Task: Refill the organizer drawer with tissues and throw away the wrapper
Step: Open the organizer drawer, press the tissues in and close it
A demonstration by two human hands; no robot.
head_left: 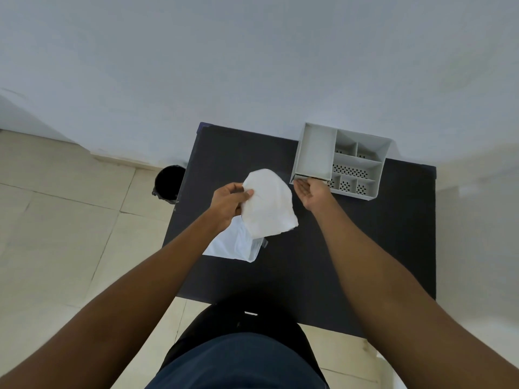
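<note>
While left hand (229, 202) pinches tissues (268, 203) above wrapper (236, 245), right hand (311, 190) open, fingers at organizer drawer (309, 179).

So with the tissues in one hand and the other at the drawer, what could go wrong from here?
The left hand pinches the tissue stack by one edge only, so sheets may droop or slip. The right hand pulls low on the light organizer, which could slide. The wrapper lies by the table edge.
</note>
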